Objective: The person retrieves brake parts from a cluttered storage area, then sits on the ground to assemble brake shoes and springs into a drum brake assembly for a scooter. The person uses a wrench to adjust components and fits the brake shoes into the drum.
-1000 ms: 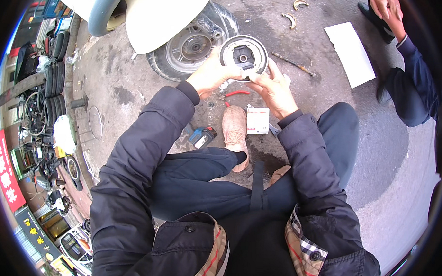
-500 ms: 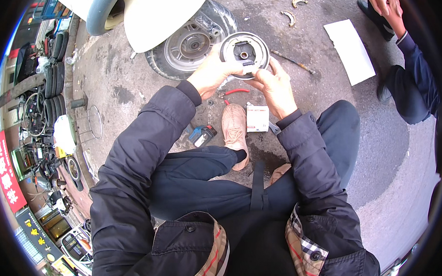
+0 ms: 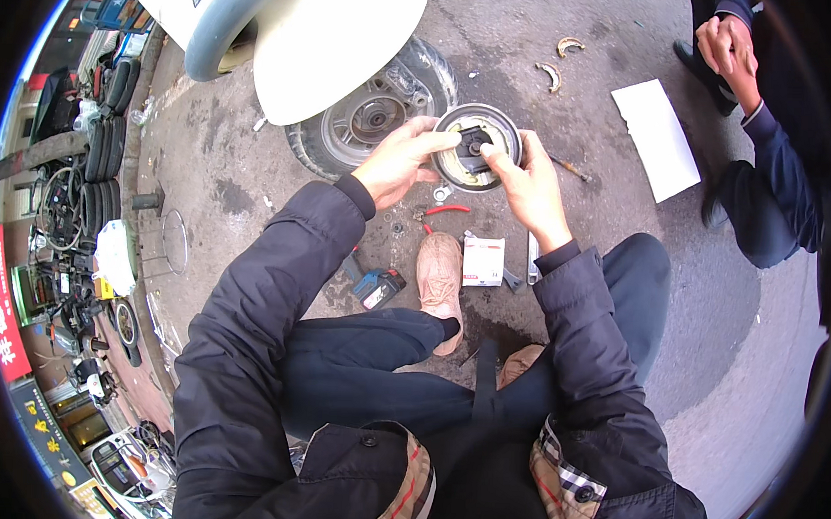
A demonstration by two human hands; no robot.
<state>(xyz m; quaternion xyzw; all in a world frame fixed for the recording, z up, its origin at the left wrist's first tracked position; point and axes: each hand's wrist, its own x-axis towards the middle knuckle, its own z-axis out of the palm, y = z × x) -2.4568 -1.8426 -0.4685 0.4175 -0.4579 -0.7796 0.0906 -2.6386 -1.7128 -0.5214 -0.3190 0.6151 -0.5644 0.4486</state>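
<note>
Between my two hands is a round brake backing plate (image 3: 476,136) with curved brake shoes fitted inside its rim. It is held up above the ground, its inner side facing me. My left hand (image 3: 399,164) grips the left edge, thumb laid over the rim toward the middle. My right hand (image 3: 533,186) is closed on the right edge, with its thumb pressing on the dark parts near the centre. The fingers behind the plate are partly hidden. Below it on the ground lie red-handled pliers (image 3: 446,209), near my shoe (image 3: 439,277).
A scooter wheel (image 3: 347,134) stands under a cream body panel (image 3: 345,51) at upper left. Two loose brake shoes (image 3: 550,77), a rod (image 3: 572,169) and a white sheet (image 3: 659,144) lie at right. Near my feet are a small box (image 3: 483,262) and a cordless tool (image 3: 378,287). A person's hands (image 3: 727,51) are at upper right.
The plate has turned in my hands, and my right thumb has moved from its lower edge to the centre. My left thumb has shifted up. The whole view has tilted, so the ground things sit lower.
</note>
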